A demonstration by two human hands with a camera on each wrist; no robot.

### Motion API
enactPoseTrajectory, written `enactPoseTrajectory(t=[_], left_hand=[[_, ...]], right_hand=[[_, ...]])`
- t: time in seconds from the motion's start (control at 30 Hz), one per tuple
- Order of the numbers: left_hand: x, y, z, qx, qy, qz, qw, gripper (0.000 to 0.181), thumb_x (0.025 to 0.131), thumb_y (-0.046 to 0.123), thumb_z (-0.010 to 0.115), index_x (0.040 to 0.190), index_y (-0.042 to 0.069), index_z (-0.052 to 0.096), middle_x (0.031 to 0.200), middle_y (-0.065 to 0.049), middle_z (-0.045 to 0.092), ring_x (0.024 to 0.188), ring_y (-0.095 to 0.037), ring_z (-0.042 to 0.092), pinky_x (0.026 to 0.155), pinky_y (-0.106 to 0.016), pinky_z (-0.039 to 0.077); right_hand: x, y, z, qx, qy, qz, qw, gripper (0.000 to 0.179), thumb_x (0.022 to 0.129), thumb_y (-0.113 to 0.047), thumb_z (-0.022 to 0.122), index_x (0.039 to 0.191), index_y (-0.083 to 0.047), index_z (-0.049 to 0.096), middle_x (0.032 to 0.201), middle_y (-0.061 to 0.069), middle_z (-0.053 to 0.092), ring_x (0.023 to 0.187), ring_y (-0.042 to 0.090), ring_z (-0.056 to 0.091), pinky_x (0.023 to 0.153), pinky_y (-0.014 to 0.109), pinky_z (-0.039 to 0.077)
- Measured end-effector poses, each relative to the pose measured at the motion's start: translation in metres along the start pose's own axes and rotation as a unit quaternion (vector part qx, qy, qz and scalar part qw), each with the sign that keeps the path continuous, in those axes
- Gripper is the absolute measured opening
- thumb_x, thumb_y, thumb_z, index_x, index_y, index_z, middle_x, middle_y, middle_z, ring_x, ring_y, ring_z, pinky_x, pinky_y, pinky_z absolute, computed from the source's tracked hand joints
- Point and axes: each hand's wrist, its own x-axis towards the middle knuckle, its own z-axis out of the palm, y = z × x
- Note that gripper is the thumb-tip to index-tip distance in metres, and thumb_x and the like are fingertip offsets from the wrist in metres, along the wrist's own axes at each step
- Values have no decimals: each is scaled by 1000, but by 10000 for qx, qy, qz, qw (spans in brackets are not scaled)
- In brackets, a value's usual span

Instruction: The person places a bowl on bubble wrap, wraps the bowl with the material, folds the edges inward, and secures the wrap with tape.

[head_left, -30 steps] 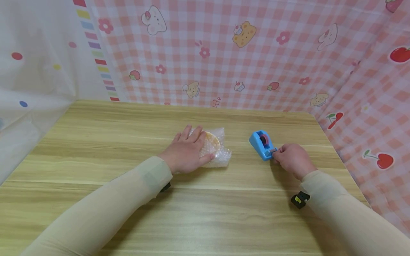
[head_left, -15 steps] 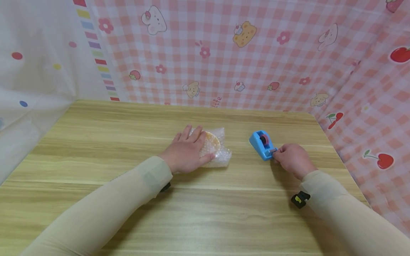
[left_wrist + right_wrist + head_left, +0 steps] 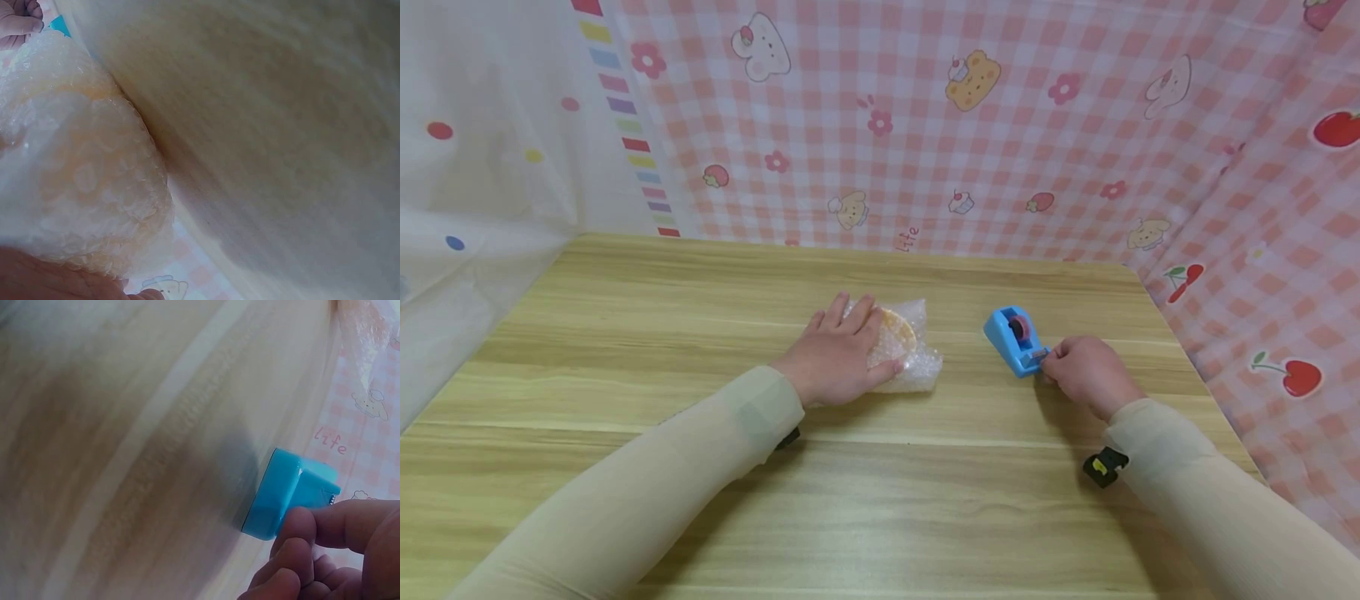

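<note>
My left hand lies with spread, straight fingers on a bubble-wrapped bundle. A round thing with a yellow-orange rim shows through the bubble wrap; the wrap and hand hide its kind. To the right stands a blue tape dispenser with a pinkish roll of tape. At its cutter end my right hand pinches with thumb and forefinger, the other fingers curled. In the right wrist view the fingertips meet beside the dispenser's toothed edge; the clear tape between them is hardly visible.
Both things rest on a wood-grain table. A pink checked cloth with cartoon prints hangs behind and at the right, and a pale dotted sheet at the left. Dark camera mounts sit under the wrists.
</note>
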Motion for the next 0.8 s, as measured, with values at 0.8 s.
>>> enactPoseTrajectory(t=[0.8], left_hand=[[-1,0,-1,-31,-6,18,10000,96,103,77,27,170,11,9,179,-7,-4,164,-39,-9,132,-61,10]], right_hand=[[-10,-6,0,17,-474,-49,9989,24,105,-23,56,98,-4,68,80,5,54,74,22,49,62,31,40]])
